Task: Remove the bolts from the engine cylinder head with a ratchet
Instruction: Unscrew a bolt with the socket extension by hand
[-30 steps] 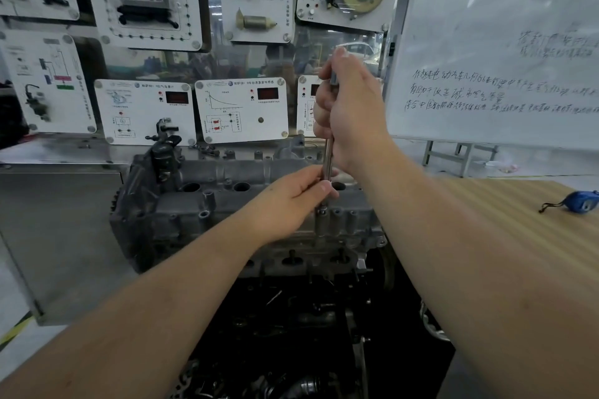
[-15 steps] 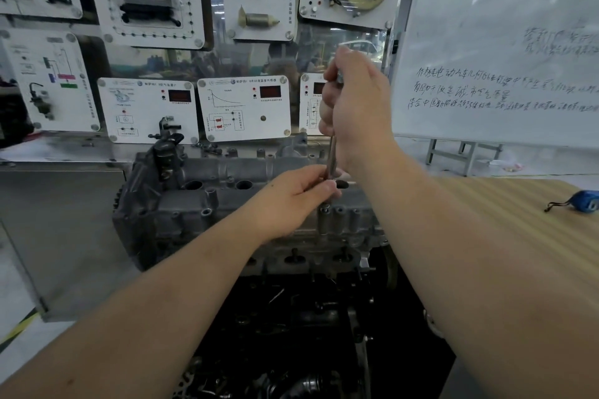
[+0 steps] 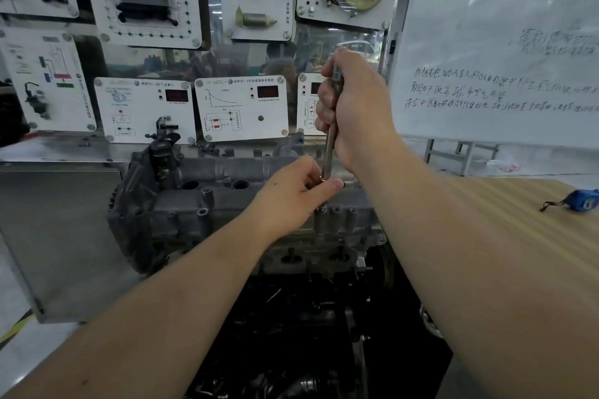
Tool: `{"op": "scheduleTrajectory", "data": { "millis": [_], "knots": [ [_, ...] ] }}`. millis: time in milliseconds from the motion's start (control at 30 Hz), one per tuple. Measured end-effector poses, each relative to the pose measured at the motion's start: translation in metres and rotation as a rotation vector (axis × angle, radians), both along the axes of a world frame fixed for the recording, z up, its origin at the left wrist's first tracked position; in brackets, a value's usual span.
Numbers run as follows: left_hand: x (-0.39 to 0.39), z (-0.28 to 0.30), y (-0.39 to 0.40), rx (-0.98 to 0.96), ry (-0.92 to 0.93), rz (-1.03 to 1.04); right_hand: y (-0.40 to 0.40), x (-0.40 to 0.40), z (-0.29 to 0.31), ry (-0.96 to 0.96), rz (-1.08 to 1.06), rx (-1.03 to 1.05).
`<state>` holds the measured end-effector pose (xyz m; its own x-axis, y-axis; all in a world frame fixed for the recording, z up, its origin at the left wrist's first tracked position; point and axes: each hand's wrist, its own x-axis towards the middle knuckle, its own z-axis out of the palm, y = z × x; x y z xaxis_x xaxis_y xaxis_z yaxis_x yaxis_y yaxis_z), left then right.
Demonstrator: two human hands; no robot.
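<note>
The engine cylinder head (image 3: 207, 201) sits at centre on its stand, with two open round wells (image 3: 189, 185) on its top face; both look dark and empty, though the view is too dim to be sure. Loose bolts (image 3: 207, 147) seem to lie behind the head, so some removal is probably done. The left hand (image 3: 291, 194) pinches the lower end of the tool shaft (image 3: 329, 155) between thumb and forefinger, steadying it over a bolt boss (image 3: 322, 209) on the near edge. The right hand (image 3: 353, 107) is wrapped tight around the ratchet handle (image 3: 335, 73), fingers pressed together, shaft upright. This bolt is in progress; others remain. A blue tape measure (image 3: 583, 201) lies on the wooden counter (image 3: 518, 236), far right.
</note>
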<state>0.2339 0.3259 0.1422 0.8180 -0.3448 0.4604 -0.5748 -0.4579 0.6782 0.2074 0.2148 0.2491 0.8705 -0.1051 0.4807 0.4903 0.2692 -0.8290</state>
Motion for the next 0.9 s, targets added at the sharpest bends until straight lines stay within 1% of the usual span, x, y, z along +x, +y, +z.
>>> {"op": "scheduleTrajectory", "data": {
  "millis": [67,133,233,300,433,567,633,700,767,867,900],
  "knots": [
    [-0.001,0.002,0.003,0.015,0.061,-0.065,-0.001,0.000,0.001,-0.010,0.067,-0.020],
    [-0.002,0.004,0.010,0.018,0.114,-0.146,-0.003,0.000,0.003,0.024,0.158,-0.019],
    [-0.007,0.007,0.015,0.070,0.100,-0.188,-0.006,0.000,0.005,0.055,0.252,-0.019],
    [-0.007,0.005,0.014,0.069,0.075,-0.160,-0.006,0.000,0.005,0.062,0.247,-0.015],
    [-0.004,0.000,0.012,0.014,0.013,-0.091,0.003,-0.001,0.000,0.050,0.106,-0.024],
    [-0.001,-0.001,0.005,0.030,-0.010,-0.001,0.008,-0.003,0.009,0.099,-0.135,-0.069],
    [0.000,0.000,0.003,0.060,-0.020,0.005,0.010,-0.003,0.013,0.113,-0.196,-0.041],
    [0.000,0.001,0.004,0.078,0.007,-0.036,0.012,-0.002,0.012,0.079,-0.224,-0.018],
    [-0.003,0.002,0.008,0.082,0.054,-0.103,0.010,-0.001,0.010,0.066,-0.159,0.004],
    [-0.005,0.005,0.014,0.088,0.095,-0.156,0.001,-0.002,0.010,0.045,0.155,-0.063],
    [-0.006,0.005,0.015,0.086,0.093,-0.157,-0.001,-0.002,0.009,0.032,0.224,-0.086]
  ]
}}
